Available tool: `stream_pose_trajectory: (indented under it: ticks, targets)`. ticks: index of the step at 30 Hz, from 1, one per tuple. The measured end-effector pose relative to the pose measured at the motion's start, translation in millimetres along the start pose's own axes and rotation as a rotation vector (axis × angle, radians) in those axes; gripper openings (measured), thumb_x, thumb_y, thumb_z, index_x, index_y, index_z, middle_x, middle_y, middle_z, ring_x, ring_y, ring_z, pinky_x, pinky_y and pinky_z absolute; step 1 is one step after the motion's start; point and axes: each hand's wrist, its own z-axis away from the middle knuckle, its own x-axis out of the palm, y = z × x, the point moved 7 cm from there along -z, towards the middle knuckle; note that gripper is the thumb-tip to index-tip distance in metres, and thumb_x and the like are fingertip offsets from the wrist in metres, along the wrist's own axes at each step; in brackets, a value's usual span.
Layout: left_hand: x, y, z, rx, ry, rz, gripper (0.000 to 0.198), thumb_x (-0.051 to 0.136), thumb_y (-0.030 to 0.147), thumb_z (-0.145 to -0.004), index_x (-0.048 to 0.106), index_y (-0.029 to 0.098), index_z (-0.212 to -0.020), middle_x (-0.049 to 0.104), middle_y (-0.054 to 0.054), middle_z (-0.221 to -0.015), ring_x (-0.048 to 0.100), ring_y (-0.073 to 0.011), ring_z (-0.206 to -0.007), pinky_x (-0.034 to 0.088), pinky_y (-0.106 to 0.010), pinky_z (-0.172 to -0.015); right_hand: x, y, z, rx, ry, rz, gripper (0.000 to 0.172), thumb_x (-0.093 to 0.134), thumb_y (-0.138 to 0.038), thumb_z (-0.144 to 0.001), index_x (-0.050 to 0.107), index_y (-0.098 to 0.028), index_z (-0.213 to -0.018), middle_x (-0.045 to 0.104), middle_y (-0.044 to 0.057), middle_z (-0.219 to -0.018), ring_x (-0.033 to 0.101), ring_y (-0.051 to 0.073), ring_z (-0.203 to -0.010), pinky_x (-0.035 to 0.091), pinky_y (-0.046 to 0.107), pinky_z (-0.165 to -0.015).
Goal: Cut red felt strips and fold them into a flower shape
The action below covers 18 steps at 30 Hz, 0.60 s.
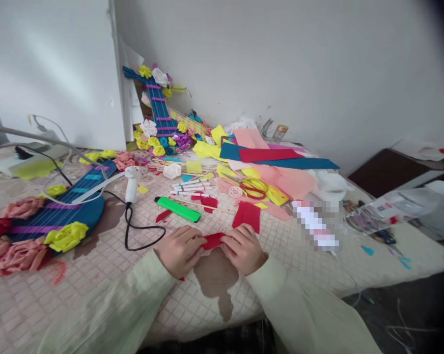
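A small strip of red crepe paper (pixel 213 241) stretches between my two hands, low over the front of the table. My left hand (pixel 181 250) pinches its left end, and my right hand (pixel 244 250) pinches the other end. Just beyond my right hand lies a larger red paper piece (pixel 248 216). A bright green box cutter (pixel 178 209) rests past my left hand, with a thin wooden stick (pixel 210 206) behind it. Several white markers (pixel 192 187) lie further back. Yellow-handled scissors (pixel 254 188) sit to the right of them.
At left lies a blue guitar-shaped craft (pixel 74 209) with paper flowers; a second guitar (pixel 161 108) leans at the back. A white glue gun (pixel 131 186) stands with its black cord looping nearby. Coloured paper sheets (pixel 281 160) pile up behind. A plastic bottle (pixel 387 209) lies at right.
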Motion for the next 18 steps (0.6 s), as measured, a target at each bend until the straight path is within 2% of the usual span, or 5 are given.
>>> stream_pose_trajectory:
  ticks: [5, 10, 18]
  targets:
    - [16.4, -6, 3, 0.000, -0.106, 0.028, 0.022, 0.046, 0.012, -0.072, 0.060, 0.018, -0.087, 0.059, -0.007, -0.087, 0.051, -0.0194, -0.081, 0.042, -0.033, -0.072, 4, 4, 2, 0.018, -0.036, -0.048, 0.012, 0.050, -0.018, -0.076, 0.061, -0.020, -0.074, 0.058, 0.001, -0.072, 0.044, 0.013, -0.070, 0.029, 0.034, -0.076]
    - [17.4, -12, 6, -0.051, -0.080, 0.061, 0.028, 0.047, 0.013, -0.070, 0.056, 0.016, -0.096, 0.060, -0.007, -0.091, 0.051, -0.0198, -0.084, 0.042, -0.033, -0.074, 7, 7, 4, 0.022, -0.074, -0.084, 0.012, 0.050, -0.019, -0.077, 0.061, -0.021, -0.075, 0.058, -0.001, -0.072, 0.044, 0.012, -0.069, 0.026, 0.035, -0.078]
    - [14.7, -14, 5, -0.095, -0.046, 0.082, 0.013, 0.049, 0.018, -0.070, 0.059, 0.019, -0.078, 0.054, -0.005, -0.083, 0.048, -0.0178, -0.077, 0.041, -0.031, -0.068, 8, 15, 4, 0.202, -0.118, -0.217, 0.008, 0.053, -0.021, -0.075, 0.062, -0.021, -0.073, 0.059, 0.000, -0.073, 0.048, 0.013, -0.072, 0.024, 0.035, -0.078]
